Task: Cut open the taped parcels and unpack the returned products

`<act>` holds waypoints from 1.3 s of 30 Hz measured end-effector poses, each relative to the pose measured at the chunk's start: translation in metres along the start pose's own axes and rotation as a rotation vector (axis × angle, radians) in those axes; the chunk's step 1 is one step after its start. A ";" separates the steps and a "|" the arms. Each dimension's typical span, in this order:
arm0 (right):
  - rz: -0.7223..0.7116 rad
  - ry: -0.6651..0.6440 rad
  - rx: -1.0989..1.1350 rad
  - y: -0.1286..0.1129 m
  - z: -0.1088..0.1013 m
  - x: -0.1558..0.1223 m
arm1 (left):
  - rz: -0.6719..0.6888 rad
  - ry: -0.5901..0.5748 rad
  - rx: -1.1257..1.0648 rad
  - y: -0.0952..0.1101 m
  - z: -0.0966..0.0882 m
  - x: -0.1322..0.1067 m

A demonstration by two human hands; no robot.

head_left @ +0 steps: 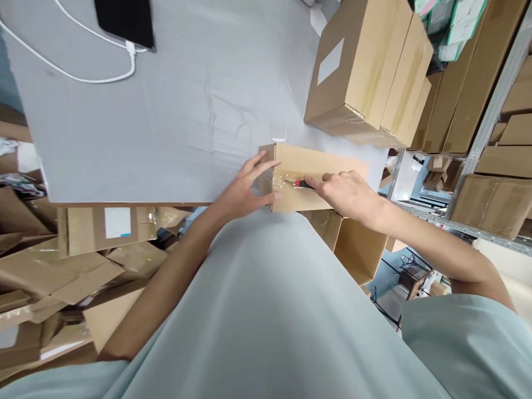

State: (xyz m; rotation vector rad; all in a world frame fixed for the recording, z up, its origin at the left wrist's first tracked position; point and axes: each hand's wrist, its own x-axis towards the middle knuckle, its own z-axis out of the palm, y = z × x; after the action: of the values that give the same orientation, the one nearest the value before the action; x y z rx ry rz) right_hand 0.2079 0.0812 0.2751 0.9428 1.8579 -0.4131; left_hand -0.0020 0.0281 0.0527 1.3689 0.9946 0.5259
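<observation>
A small cardboard box (320,166), taped with clear tape, lies at the near edge of the grey table (166,122). My left hand (245,188) grips the box's left end, fingers wrapped over the corner. My right hand (344,191) rests on the box top, closed around a red-and-black box cutter (302,183) whose blade end lies on the taped seam.
Two stacked larger cardboard boxes (366,72) stand at the table's far right. A black tablet (124,22) with a white cable (83,75) lies at the far left. Flattened cartons (62,260) pile on the floor left; metal shelving with boxes (490,166) stands right.
</observation>
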 end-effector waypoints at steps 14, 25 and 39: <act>0.058 0.023 0.048 0.065 0.074 -0.021 | -0.103 0.071 -0.030 0.013 0.007 -0.003; 0.164 0.072 0.084 0.146 0.164 -0.061 | -0.229 0.213 -0.135 0.022 0.023 -0.001; 0.360 0.398 0.725 0.227 0.298 -0.090 | -0.332 0.336 -0.206 0.025 0.026 -0.008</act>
State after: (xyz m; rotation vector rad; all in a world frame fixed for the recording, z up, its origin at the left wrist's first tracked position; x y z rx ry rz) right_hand 0.5827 -0.0016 0.2412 1.9307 1.8437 -0.7362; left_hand 0.0210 0.0118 0.0766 0.9238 1.3704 0.5980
